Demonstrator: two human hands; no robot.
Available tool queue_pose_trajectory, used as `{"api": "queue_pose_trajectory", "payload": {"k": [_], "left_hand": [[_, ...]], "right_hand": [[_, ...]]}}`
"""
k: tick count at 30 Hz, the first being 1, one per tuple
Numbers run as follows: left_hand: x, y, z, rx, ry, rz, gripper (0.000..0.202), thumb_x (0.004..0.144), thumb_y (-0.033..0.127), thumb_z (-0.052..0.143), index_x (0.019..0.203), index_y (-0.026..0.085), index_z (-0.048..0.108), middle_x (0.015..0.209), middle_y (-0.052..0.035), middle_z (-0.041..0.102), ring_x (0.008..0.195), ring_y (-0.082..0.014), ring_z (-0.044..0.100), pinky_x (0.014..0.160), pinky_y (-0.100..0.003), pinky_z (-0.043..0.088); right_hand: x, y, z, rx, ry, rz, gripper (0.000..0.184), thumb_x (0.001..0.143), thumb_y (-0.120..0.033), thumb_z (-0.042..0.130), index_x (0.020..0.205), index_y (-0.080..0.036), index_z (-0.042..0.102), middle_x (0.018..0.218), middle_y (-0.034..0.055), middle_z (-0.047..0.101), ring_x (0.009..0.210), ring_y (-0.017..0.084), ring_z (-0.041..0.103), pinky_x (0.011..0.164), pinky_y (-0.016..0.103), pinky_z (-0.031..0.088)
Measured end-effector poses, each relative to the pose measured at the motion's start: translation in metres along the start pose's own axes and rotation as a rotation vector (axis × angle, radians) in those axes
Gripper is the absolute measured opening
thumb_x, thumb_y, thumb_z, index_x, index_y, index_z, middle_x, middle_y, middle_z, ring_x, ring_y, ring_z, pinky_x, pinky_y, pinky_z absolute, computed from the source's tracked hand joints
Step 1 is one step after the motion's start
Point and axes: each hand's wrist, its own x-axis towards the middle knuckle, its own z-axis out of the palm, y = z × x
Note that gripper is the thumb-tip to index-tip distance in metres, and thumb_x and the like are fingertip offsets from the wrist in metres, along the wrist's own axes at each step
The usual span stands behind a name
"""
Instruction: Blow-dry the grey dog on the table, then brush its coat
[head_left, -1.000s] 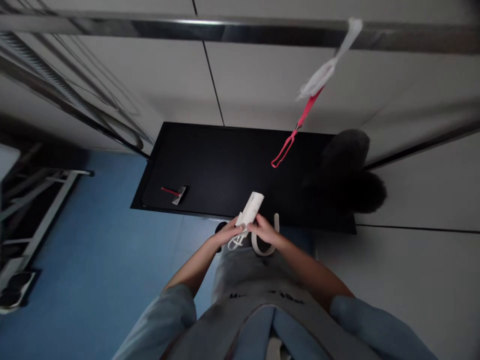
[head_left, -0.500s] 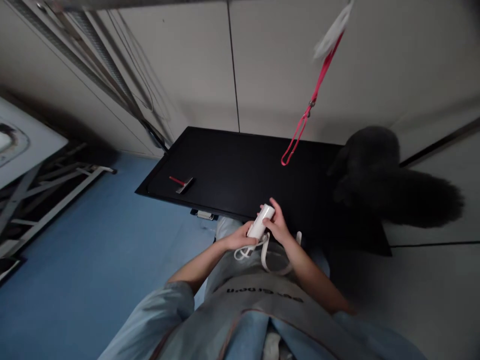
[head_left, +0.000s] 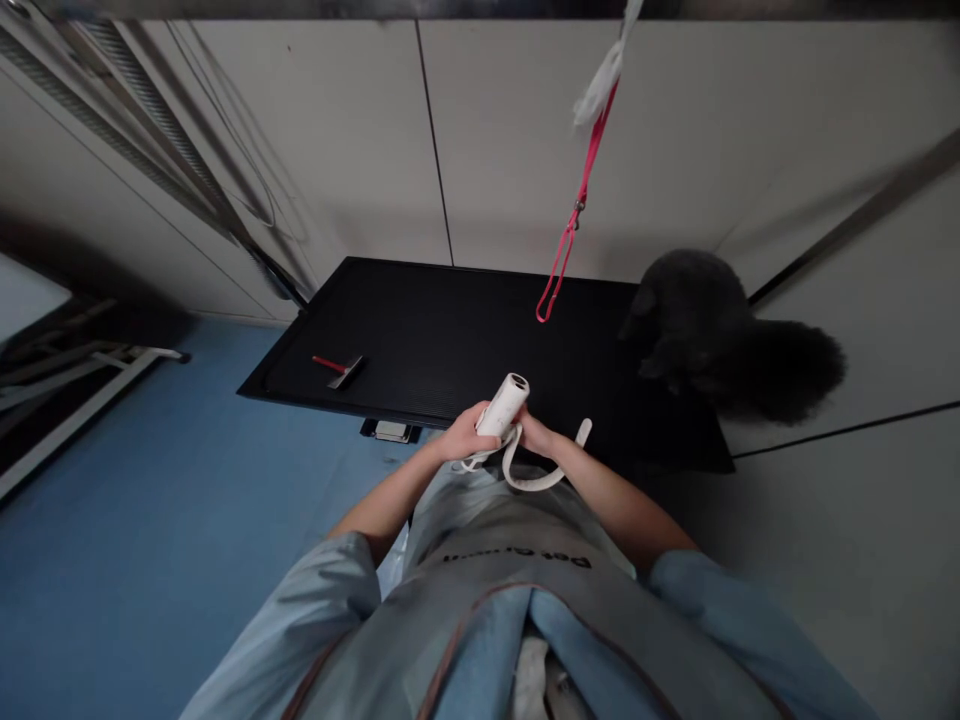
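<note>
My left hand (head_left: pixel 463 436) is closed around the lower part of a white cylindrical handheld device (head_left: pixel 503 404), whose end with dark openings tilts up and away from me. My right hand (head_left: pixel 532 434) is closed against the device's right side, its fingertips partly hidden behind it. From the device hang a thin white cord (head_left: pixel 474 462) and a wide white strap (head_left: pixel 531 485), which curls under my right wrist with its free end up. Both hands are over the near edge of a black table (head_left: pixel 442 320), in front of my grey apron (head_left: pixel 517 540).
A dark grey furry animal (head_left: pixel 694 310) with a bushy tail is at the table's right end. A pink loop leash (head_left: pixel 559 270) hangs over the table. On the left lies a red-handled grooming brush (head_left: pixel 341 370). Grey hoses (head_left: pixel 161 110) run along the wall.
The device has turned so its open end faces up toward me. My right hand has slid from its upper end down to its side. My view has shifted right.
</note>
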Motion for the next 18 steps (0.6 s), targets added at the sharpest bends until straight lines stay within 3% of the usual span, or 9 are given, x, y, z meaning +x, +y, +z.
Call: {"api": "queue_pose_trajectory", "payload": {"k": [1,3,6,8,10,12,14,15,18], "left_hand": [[-0.001,0.006,-0.005,0.029,-0.028,0.005,0.062,0.061,0.035,0.072,0.114,0.011,0.051,0.106,-0.01,0.061,0.093,-0.0233,0.056,0.083,-0.035,0.043],[-0.002,0.016,-0.013,0.111,-0.058,-0.015,0.058,0.062,0.036,0.07,0.112,0.011,0.052,0.103,-0.0086,0.062,0.09,-0.0219,0.057,0.08,-0.033,0.045],[-0.006,0.022,-0.022,0.249,-0.016,-0.116,0.05,0.062,0.038,0.068,0.103,0.012,0.057,0.094,-0.006,0.063,0.083,-0.0204,0.058,0.073,-0.03,0.046],[-0.007,0.021,-0.028,0.326,0.11,-0.21,0.047,0.059,0.04,0.07,0.095,0.012,0.059,0.086,-0.0049,0.063,0.077,-0.0202,0.058,0.068,-0.028,0.045],[-0.008,0.02,-0.036,0.308,0.279,-0.284,0.044,0.059,0.041,0.069,0.091,0.011,0.06,0.079,-0.0046,0.063,0.071,-0.0194,0.058,0.063,-0.028,0.044],[-0.012,0.02,-0.045,0.2,0.4,-0.304,0.043,0.063,0.043,0.065,0.09,0.01,0.059,0.073,-0.0042,0.062,0.065,-0.0177,0.057,0.059,-0.027,0.044],[-0.017,0.024,-0.056,0.087,0.462,-0.277,0.043,0.067,0.045,0.06,0.092,0.01,0.058,0.069,-0.0034,0.061,0.059,-0.0159,0.056,0.056,-0.027,0.043],[-0.021,0.027,-0.062,0.057,0.478,-0.255,0.043,0.069,0.046,0.058,0.093,0.01,0.057,0.068,-0.003,0.06,0.058,-0.0154,0.055,0.055,-0.027,0.043],[-0.034,0.045,-0.076,0.132,0.435,-0.212,0.042,0.067,0.045,0.06,0.092,0.012,0.058,0.071,-0.0027,0.061,0.059,-0.0152,0.055,0.055,-0.026,0.041]], "right_hand": [[0.001,-0.005,-0.004,-0.106,-0.032,0.025,0.08,0.087,-0.067,0.003,0.095,-0.013,0.062,0.074,0.0089,0.066,0.071,0.018,0.063,0.066,0.03,0.049],[0.002,-0.022,-0.018,-0.342,-0.02,0.025,0.065,0.086,-0.067,0.027,0.077,-0.014,0.064,0.068,0.0074,0.065,0.066,0.017,0.059,0.063,0.028,0.045],[-0.006,-0.061,-0.054,-0.682,0.103,-0.028,0.039,0.073,-0.054,0.062,0.065,-0.016,0.062,0.063,0.0029,0.061,0.061,0.014,0.054,0.059,0.025,0.037],[-0.021,-0.082,-0.074,-0.816,0.177,-0.066,0.037,0.076,-0.049,0.059,0.06,-0.016,0.059,0.056,-0.0005,0.055,0.054,0.011,0.048,0.055,0.024,0.032],[-0.044,-0.086,-0.077,-0.794,0.208,-0.058,0.04,0.083,-0.047,0.048,0.059,-0.016,0.057,0.052,-0.0023,0.049,0.05,0.009,0.042,0.051,0.023,0.028],[-0.072,-0.072,-0.059,-0.698,0.165,0.026,0.04,0.086,-0.043,0.041,0.063,-0.016,0.058,0.05,-0.0029,0.048,0.047,0.009,0.04,0.048,0.023,0.027],[-0.097,-0.046,-0.025,-0.585,-0.043,0.163,0.037,0.088,-0.037,0.035,0.071,-0.017,0.061,0.05,-0.0021,0.051,0.045,0.01,0.043,0.046,0.023,0.03],[-0.107,-0.032,-0.006,-0.577,-0.099,0.165,0.037,0.089,-0.035,0.033,0.07,-0.018,0.061,0.051,-0.001,0.054,0.044,0.011,0.046,0.046,0.024,0.031],[-0.117,-0.008,0.032,-0.657,-0.053,0.093,0.035,0.087,-0.035,0.04,0.059,-0.021,0.056,0.056,0.0023,0.059,0.051,0.014,0.049,0.051,0.027,0.033]]}}
